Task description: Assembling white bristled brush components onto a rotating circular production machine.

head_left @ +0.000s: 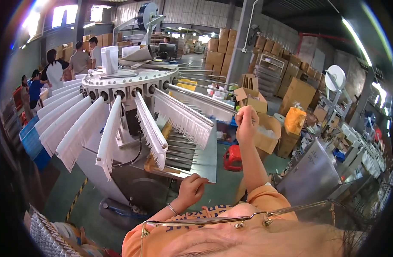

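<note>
My right hand (pixel 247 121) is closed in a fist at the outer end of a metal rod (pixel 205 103) with thin white material on it; whatever its fingers hold is hidden. Lower down, my left hand (pixel 191 190) has its fingers curled together by the near edge of a metal tray (pixel 210 165); I cannot make out anything in it. The rod belongs to a round metal machine (pixel 130 78), from which several rods fan outward. White fringed sheets (pixel 183 115) hang gathered along many of them. Thin loose rods (pixel 179 150) lie on the tray.
A red plastic stool (pixel 233 157) stands on the green floor beyond the tray. Open cardboard boxes (pixel 265 132) and an orange bag (pixel 295 119) are at the right, near a metal cabinet (pixel 309 169). Blue crates (pixel 35 143) sit at the left; several people stand farther back.
</note>
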### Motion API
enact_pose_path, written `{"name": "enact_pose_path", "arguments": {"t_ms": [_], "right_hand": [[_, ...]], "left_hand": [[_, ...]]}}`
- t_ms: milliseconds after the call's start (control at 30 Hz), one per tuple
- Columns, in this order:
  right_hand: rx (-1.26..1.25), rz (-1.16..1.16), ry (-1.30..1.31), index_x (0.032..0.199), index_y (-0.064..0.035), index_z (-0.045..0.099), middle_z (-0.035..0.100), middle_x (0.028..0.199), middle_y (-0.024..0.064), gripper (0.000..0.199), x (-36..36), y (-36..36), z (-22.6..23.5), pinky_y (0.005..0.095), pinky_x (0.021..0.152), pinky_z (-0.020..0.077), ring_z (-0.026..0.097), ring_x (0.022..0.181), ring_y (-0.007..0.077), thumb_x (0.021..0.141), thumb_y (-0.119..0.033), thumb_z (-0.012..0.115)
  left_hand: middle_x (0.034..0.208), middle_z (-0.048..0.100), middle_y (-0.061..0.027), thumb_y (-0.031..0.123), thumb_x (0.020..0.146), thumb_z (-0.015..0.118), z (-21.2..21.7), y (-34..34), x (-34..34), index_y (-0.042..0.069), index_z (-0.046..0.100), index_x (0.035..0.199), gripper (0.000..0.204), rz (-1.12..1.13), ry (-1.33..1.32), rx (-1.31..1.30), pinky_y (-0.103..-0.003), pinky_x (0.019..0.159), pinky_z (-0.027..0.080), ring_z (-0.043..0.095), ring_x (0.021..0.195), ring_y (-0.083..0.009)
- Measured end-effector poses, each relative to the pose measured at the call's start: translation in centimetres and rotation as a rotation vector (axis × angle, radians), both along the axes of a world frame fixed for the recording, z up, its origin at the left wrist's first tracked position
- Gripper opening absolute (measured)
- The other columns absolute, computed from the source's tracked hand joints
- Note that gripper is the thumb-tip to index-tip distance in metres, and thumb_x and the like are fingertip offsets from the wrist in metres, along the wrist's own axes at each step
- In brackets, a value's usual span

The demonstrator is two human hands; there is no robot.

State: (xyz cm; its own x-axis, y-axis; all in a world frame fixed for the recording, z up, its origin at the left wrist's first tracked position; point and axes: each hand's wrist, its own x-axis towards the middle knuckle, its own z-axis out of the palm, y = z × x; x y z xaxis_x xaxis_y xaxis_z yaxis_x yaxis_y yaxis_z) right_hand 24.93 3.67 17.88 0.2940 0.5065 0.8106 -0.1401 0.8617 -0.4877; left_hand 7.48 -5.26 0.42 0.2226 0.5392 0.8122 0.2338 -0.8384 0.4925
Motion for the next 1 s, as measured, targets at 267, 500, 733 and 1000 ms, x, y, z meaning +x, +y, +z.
{"name": "enact_pose_path", "arguments": {"t_ms": [267,500,733,1000], "right_hand": [[-0.028,0.040,-0.011,0.064,-0.0052,0.046,0.041,0.056,0.0000,0.037,0.4,-0.3,-0.1,0.0206,0.043,0.0265,0.035,0.047,0.0070,0.092,-0.029,0.042],[-0.028,0.014,0.048,0.067,-0.0054,0.045,0.040,0.056,0.0013,0.037,1.1,-0.9,-0.5,0.0220,0.042,0.0267,0.034,0.046,0.0084,0.092,-0.032,0.042],[-0.021,0.122,0.049,0.068,-0.0062,0.043,0.040,0.060,0.0017,0.036,2.7,-1.2,-0.7,0.0210,0.042,0.0271,0.035,0.047,0.0082,0.092,-0.033,0.041],[-0.001,0.088,0.079,0.070,-0.0073,0.043,0.040,0.064,0.0011,0.036,3.8,-2.2,-0.9,0.0206,0.042,0.0262,0.034,0.049,0.0078,0.091,-0.036,0.042]], "left_hand": [[0.066,0.050,-0.0073,-0.005,0.068,0.058,0.3,-0.2,-0.3,0.005,0.062,0.079,0.015,0.024,0.000,-0.004,-0.029,0.048,0.039,0.050,0.055,-0.0216],[0.065,0.049,-0.0069,-0.004,0.068,0.058,-0.2,0.2,0.1,0.005,0.062,0.081,0.016,-0.009,-0.003,-0.001,-0.029,0.046,0.038,0.049,0.053,-0.0210],[0.063,0.047,-0.0066,-0.005,0.069,0.057,-0.6,1.1,1.2,0.005,0.061,0.081,0.016,-0.054,-0.006,0.029,-0.029,0.046,0.037,0.047,0.052,-0.0201],[0.065,0.048,-0.0073,-0.003,0.070,0.056,0.0,1.6,2.5,0.006,0.060,0.081,0.015,-0.080,0.028,0.017,-0.032,0.049,0.038,0.049,0.056,-0.0234]]}}
